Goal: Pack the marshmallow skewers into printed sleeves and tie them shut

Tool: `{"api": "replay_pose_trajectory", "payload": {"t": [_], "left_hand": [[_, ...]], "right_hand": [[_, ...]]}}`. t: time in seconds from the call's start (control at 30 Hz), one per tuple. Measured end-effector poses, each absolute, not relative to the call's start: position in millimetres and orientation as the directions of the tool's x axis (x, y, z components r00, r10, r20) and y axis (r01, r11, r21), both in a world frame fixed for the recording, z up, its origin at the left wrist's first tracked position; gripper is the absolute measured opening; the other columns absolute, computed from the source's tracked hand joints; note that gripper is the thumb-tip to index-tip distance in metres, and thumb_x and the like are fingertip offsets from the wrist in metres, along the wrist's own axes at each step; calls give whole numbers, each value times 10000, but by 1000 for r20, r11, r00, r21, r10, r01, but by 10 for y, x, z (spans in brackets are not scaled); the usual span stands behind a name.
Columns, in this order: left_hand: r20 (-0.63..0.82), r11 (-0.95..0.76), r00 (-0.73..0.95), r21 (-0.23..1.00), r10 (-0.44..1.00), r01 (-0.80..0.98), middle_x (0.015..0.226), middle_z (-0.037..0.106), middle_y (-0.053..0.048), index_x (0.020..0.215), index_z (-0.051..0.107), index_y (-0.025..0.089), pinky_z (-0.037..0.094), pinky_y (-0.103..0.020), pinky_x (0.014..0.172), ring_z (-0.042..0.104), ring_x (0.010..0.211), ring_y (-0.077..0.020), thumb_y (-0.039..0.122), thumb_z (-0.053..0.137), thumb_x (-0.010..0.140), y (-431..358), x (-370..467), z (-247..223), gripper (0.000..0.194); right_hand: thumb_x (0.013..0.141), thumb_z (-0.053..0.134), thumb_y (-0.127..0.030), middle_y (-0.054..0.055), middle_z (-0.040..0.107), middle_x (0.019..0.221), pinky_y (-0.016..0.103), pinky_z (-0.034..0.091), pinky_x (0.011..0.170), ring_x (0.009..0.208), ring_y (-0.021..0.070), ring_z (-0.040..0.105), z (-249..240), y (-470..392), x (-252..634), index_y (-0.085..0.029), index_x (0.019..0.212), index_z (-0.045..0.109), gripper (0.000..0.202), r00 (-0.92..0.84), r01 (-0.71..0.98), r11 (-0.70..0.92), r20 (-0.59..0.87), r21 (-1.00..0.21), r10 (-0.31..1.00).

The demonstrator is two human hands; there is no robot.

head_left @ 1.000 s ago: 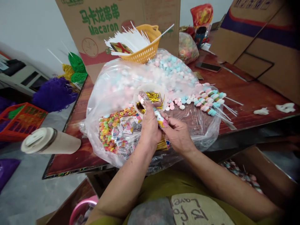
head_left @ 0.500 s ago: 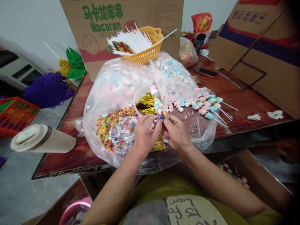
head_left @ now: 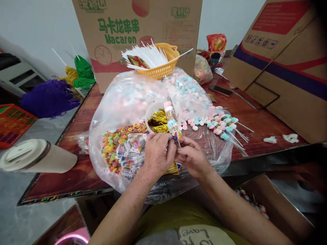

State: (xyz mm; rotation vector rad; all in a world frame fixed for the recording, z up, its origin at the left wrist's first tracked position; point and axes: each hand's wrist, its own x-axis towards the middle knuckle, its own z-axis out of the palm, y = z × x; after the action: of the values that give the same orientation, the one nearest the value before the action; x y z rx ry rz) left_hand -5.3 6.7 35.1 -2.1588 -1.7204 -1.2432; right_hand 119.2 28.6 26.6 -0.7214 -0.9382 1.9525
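Note:
Both hands hold one wrapped candy skewer (head_left: pixel 171 119) upright over a big clear plastic bag (head_left: pixel 127 98) of pastel marshmallow candies. My left hand (head_left: pixel 157 153) pinches the lower end of the wrapper; my right hand (head_left: pixel 191 157) grips the same spot from the other side, fingers together at the stick. Behind the skewer a round clear tub of gold twist ties (head_left: pixel 158 119) rests on the bag. Left of my hands lie colourful candy rings (head_left: pixel 116 139) and small printed wrappers (head_left: pixel 133 146).
Finished skewers (head_left: pixel 221 124) lie in a row at the right on the red-brown table (head_left: pixel 255 119). A yellow basket of white sticks (head_left: pixel 158 61), a Macaron carton (head_left: pixel 122 34), a phone (head_left: pixel 221 90), a lidded cup (head_left: pixel 33 156) and cardboard boxes (head_left: pixel 288 68) surround the bag.
The skewer has swung from slanted in my left hand to upright, and both hands have closed in on its lower end. The camera has tipped slightly.

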Motion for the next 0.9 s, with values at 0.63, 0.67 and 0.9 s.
{"api": "replay_pose_trajectory", "payload": {"t": [0.63,0.67,0.9], "left_hand": [[503,-318,243,67,829,946,653,575,-69,677,523,182,380,-334,616,541,635,-220,176,436,798,-24,-59,167,149],[490,-330,256,69,833,941,652,575,-69,673,523,180,377,-331,609,540,630,-218,180,438,798,-15,-70,156,150],[436,-204,-14,449,900,870,648,571,-20,708,541,181,371,-264,573,527,607,-161,241,428,804,96,-83,-49,161]], "right_hand": [[745,591,-482,-82,373,465,190,224,351,377,51,295,-89,187,1034,-199,619,427,351,-288,-166,-256,-201,-952,936],[744,584,-483,-89,358,448,188,213,341,359,49,280,-89,204,1020,-202,615,414,353,-294,-166,-284,-227,-944,928],[867,409,-466,-9,584,648,217,405,475,494,92,490,26,320,1615,-177,788,546,330,-697,225,60,-118,-973,708]]}}
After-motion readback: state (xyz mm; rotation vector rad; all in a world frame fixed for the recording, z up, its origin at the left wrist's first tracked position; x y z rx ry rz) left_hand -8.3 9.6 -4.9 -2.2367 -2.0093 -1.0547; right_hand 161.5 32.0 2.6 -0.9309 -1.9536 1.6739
